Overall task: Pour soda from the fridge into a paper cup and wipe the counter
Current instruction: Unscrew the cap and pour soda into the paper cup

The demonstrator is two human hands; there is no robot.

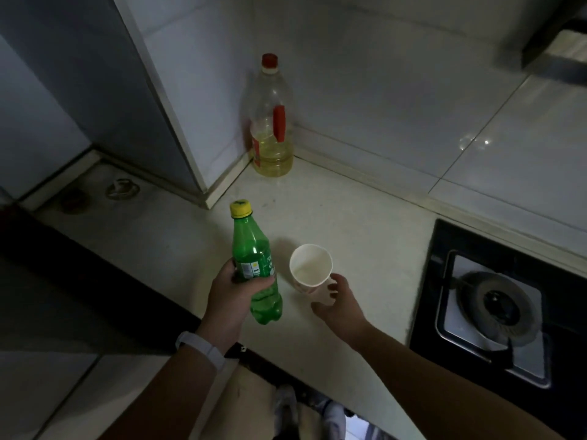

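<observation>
A green soda bottle [254, 249] with its yellow cap on stands nearly upright over the pale counter [349, 223], and my left hand [232, 296] grips it round the label. Just to its right is a white paper cup [309, 265], mouth open toward me, and I see no liquid inside it. My right hand [343, 306] holds the cup's lower part between thumb and fingers. The bottle's base is near the counter's front edge; whether it touches the surface is unclear.
A large oil bottle [271, 128] with a red cap stands in the tiled back corner. A black gas stove [495, 300] fills the right side. A grey cabinet or fridge side [63, 74] rises at left, and a range hood [559, 55] hangs at the top right.
</observation>
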